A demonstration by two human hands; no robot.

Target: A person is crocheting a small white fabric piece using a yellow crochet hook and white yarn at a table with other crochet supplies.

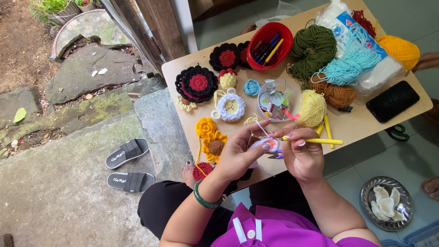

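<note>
Your right hand pinches the yellow crochet hook, axis horizontal, tip toward the small crochet piece gripped by your left hand.

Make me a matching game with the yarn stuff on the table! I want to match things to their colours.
Things:
1. bowl with pens
2. crochet hook in the right hand
3. bracelet on the left hand's wrist
4. phone

Colours:
A. green
B. black
C. red
D. yellow

Pairs: 1-C, 2-D, 3-A, 4-B
</note>
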